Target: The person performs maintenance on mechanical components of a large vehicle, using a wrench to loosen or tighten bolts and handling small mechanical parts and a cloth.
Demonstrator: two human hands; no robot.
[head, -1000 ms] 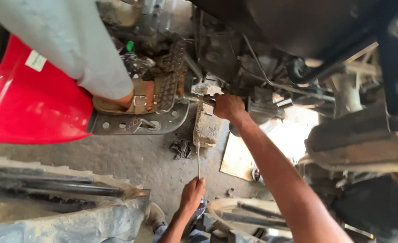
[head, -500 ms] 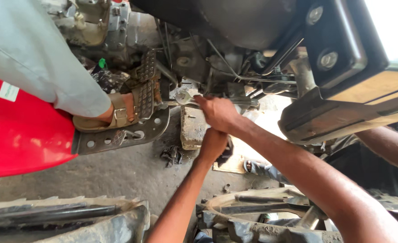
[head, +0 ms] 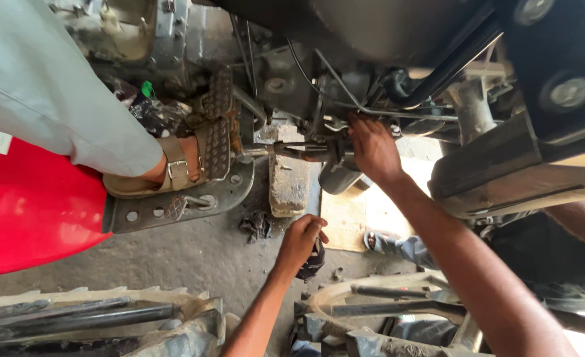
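Grease and dust coat everything under this machine, so I go by feel as much as sight. My right hand (head: pixel 372 149) reaches up to the linkage rod (head: pixel 306 151) beside the dark cylinder (head: pixel 339 175), fingers curled on the fitting there; whether they truly pinch it I cannot tell. My left hand (head: pixel 300 239) hangs lower, above the concrete floor (head: pixel 193 254), fist closed around a small dark tool (head: pixel 313 261). To do this well, I judge I should steady the rod with the right fingers, seat the tool squarely before turning, and stay clear of another person's sandalled foot (head: pixel 167 173) on the steel footplate (head: pixel 180 208). A brick-like block (head: pixel 287 186) and a crumpled rag (head: pixel 256 225) lie just below.
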